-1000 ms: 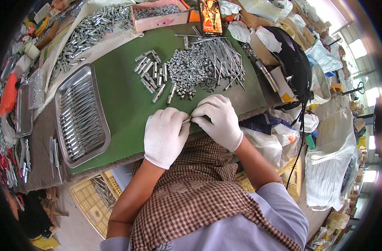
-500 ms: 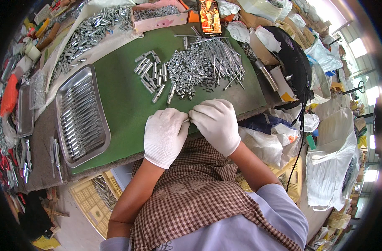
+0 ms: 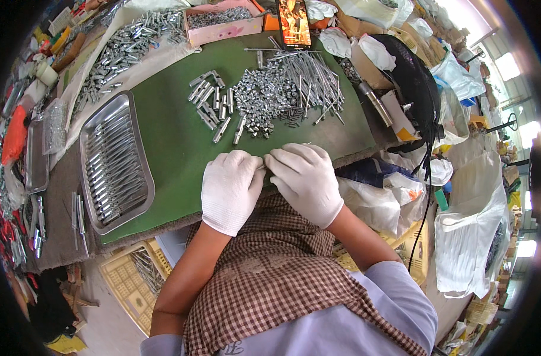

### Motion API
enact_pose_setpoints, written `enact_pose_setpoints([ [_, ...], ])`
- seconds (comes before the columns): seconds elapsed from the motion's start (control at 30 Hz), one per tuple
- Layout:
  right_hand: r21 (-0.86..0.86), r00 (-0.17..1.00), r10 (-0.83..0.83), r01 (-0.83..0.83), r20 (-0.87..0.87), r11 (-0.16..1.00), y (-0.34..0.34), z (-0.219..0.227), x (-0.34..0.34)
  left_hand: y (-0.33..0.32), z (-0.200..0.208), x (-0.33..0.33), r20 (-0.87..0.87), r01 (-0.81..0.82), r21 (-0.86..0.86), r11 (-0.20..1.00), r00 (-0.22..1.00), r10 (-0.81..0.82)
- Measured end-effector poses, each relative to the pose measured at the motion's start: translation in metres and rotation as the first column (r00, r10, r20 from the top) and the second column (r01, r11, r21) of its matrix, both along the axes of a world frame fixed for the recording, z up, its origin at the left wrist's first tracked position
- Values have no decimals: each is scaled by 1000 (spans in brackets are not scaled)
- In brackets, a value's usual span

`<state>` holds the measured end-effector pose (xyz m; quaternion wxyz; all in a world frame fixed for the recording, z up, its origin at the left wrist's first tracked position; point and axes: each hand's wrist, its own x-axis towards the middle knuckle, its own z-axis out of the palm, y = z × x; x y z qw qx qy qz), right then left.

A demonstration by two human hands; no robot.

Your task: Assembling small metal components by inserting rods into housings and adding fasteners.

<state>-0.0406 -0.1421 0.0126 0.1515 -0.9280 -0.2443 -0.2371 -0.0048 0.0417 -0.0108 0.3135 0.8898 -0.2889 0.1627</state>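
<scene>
White gloves cover both my hands, which meet fingertip to fingertip over the near edge of the green work mat (image 3: 175, 148). My left hand (image 3: 230, 191) is closed in a pinch, and so is my right hand (image 3: 306, 183). Whatever lies between the fingers is hidden. Just beyond them is a heap of small metal nuts (image 3: 261, 98), with a bundle of thin metal rods (image 3: 321, 80) to its right. Left of the heap lie several short metal sleeves (image 3: 208, 98). A steel tray (image 3: 147, 185) holds a row of rods with sleeves on their ends.
At the back stand a pink box (image 3: 223, 34) of small parts and a lit phone (image 3: 294, 24). Loose metal sleeves (image 3: 119, 53) are piled on a cloth at the far left. A black mesh bag (image 3: 409, 77) is at the right. Yellow crates (image 3: 125, 285) sit below the table.
Both hands stay together at the mat's near edge, with only slight finger movement. The whole scene sits slightly further left in the picture. The phone's picture has changed.
</scene>
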Motion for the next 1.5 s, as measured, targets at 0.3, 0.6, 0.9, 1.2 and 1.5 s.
enact_pose_setpoints([
  [0.3, 134, 984, -109, 129, -143, 983, -32, 16, 10, 1, 3, -3, -52, -4, -2, 1000, 999, 4],
  [0.6, 144, 875, -484, 477, 14, 867, -100, 0, 19, -10, 6, -4, -2, 2, 9, 1000, 1000, -2],
  [0.9, -173, 933, -349, 359, 85, 917, -95, -6, 62, -11, 6, -9, 63, -32, 166, 986, 998, 21],
  [1.2, 82, 979, -185, 193, -91, 978, -62, 11, 44, 8, -6, -10, 78, -12, 41, 999, 997, 9],
  [1.5, 113, 870, 111, -65, -480, 992, -20, 21, 18, 7, -2, -14, 214, 37, -3, 999, 976, -36],
])
